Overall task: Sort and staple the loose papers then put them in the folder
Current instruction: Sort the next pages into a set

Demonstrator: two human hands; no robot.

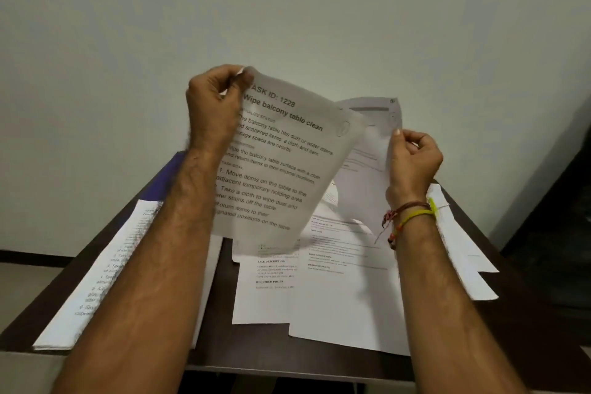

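Head cam | left hand (212, 109) pinches printed sheet (275, 163) top corner; sheet hangs long-axis down above table (220, 342) | right hand (412, 163) pinches second sheet (364, 176) just beside; sorting step

Two sheets were held above the table (220, 358): one (275, 163) by the left hand (212, 109), another (367, 166) behind it by the right hand (412, 163). Below, papers (339, 291) were spread at centre, stacks placed left (96, 285) and right (460, 249).

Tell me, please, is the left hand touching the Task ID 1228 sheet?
Touching: the head view shows the left hand pinching the sheet's top corner.
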